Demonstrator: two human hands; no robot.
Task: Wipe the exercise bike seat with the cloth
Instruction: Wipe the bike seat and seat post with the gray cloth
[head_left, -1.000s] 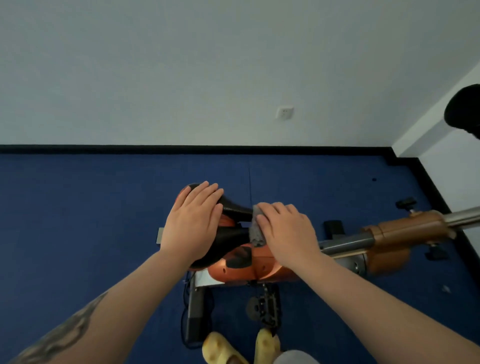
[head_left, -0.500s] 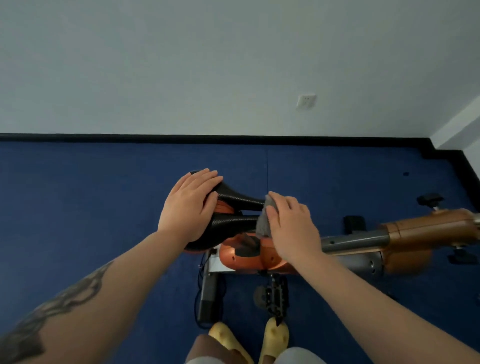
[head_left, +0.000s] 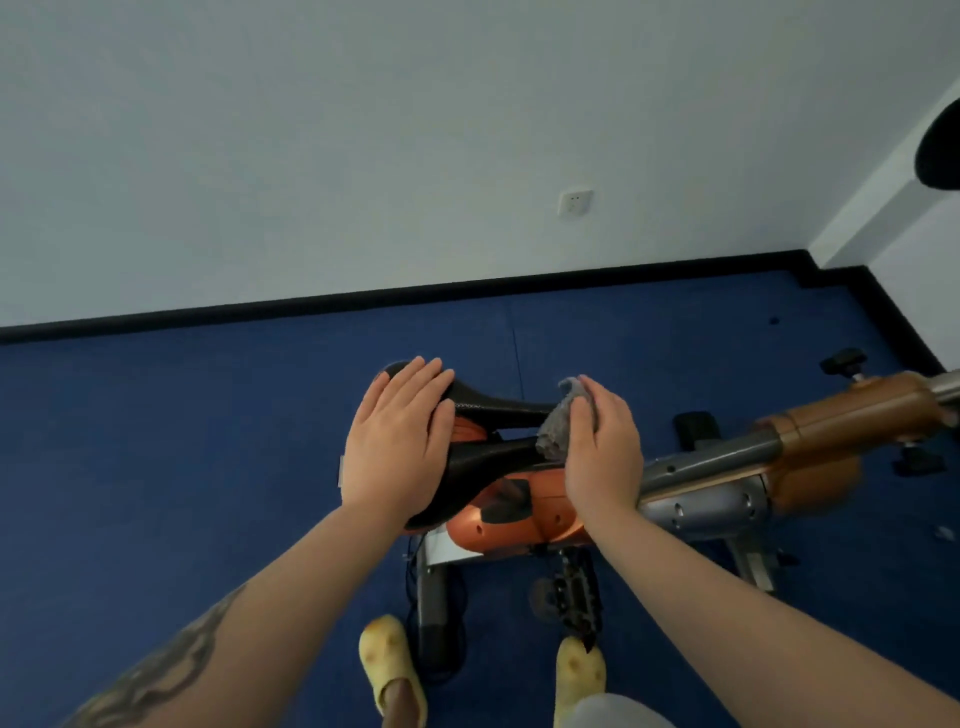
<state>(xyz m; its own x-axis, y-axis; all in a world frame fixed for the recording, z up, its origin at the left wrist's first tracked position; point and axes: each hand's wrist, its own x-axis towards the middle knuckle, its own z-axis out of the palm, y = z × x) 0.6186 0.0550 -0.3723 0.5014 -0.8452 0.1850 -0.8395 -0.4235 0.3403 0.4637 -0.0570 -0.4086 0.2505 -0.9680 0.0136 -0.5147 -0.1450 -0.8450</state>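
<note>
The fingers of the right hand are curled around a bunched grey cloth, pinching it against the narrow nose end of the black seat; part of the cloth pokes up above the fingertips. The fingers of the left hand lie flat and slightly spread, pressed palm-down over the wide rear part of the seat, apparently to steady the saddle while the other hand rubs. The seat sits on top of the orange bike body, between the two hands, with a slot visible down its middle. Its long axis runs left to right across the view, wide end to the left under the left hand, nose pointing right toward the grey post and brown frame tube. Judging by the cloth's position, the nose is being wiped and the covered rear part may yet need doing. Below, yellow slippers stand on the blue floor.
</note>
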